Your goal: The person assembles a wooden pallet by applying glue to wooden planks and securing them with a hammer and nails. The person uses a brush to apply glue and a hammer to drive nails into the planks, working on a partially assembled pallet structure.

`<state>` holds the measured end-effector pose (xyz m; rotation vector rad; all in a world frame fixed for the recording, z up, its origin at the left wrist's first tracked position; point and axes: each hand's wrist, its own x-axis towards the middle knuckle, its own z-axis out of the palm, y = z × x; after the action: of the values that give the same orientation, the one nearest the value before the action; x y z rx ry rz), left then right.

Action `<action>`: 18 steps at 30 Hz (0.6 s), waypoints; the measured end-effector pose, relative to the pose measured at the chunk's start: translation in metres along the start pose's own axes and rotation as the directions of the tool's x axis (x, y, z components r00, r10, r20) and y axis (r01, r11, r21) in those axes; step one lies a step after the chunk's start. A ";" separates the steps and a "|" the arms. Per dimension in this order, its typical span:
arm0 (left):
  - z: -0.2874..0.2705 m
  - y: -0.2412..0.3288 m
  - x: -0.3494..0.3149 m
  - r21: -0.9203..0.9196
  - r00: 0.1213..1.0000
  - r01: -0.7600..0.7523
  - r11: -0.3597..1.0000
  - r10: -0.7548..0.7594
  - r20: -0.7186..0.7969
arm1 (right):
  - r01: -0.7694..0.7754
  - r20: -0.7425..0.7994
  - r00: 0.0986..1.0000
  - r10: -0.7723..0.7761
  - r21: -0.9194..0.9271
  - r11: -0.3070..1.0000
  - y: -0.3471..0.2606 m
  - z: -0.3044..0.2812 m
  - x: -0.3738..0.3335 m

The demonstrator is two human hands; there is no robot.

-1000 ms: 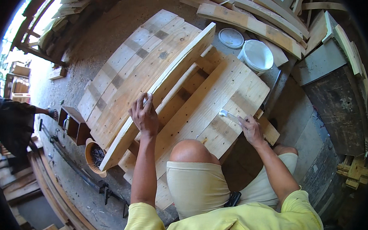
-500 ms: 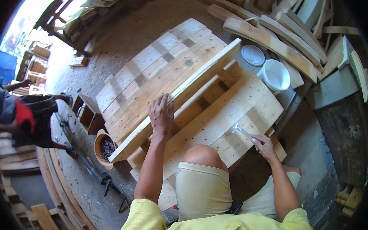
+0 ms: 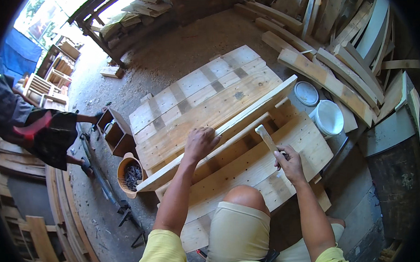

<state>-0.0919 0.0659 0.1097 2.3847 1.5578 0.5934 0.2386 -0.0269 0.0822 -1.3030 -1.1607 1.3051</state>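
A wooden panel of joined planks point(image 3: 191, 125) lies in front of me, with dark patches and small dots across it. A long board point(image 3: 260, 103) stands on edge along its middle, over an open gap point(image 3: 277, 121) with crosspieces inside. My left hand point(image 3: 202, 143) is closed over the top edge of this board. My right hand point(image 3: 290, 164) grips a flat wooden stick point(image 3: 267, 139), its tip coated with something white. The stick's tip is raised over the gap. White smears show on the near planks point(image 3: 273, 179), by my bent knee.
At the right stand a white bucket point(image 3: 327, 118) and its round lid point(image 3: 306, 93). Stacked timber point(image 3: 327, 79) lies behind them. At the left are a yellowish basin point(image 3: 129, 174) of nail-like pieces, a small wooden box point(image 3: 116, 130), a long metal clamp point(image 3: 97, 168) and another person point(image 3: 36, 124).
My right hand has lifted the stick from the near planks, up and away from me toward the gap. My left hand stays on the board. The view has shifted.
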 end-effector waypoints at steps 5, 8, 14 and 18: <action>0.001 -0.001 -0.001 -0.013 1.000 0.008 1.000 -0.008 -0.013 | 0.133 -0.078 0.986 -0.148 -0.171 0.976 -0.009 0.036 0.029; 0.000 -0.001 -0.001 -0.024 1.000 0.009 1.000 -0.009 -0.006 | 0.194 -0.049 0.974 -0.221 -0.323 0.926 -0.007 0.051 0.043; -0.001 -0.001 0.000 -0.014 0.999 0.032 0.999 -0.032 0.000 | 0.483 0.013 0.829 -0.560 -0.522 0.703 0.003 0.069 0.063; 0.000 -0.003 0.001 0.009 0.993 0.077 0.997 -0.077 0.091 | 0.424 0.107 0.859 -0.500 -0.695 0.580 -0.002 0.071 0.048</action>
<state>-0.0939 0.0676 0.1084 2.3089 1.6060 0.4583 0.1673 0.0201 0.0774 -1.4056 -1.8803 0.3734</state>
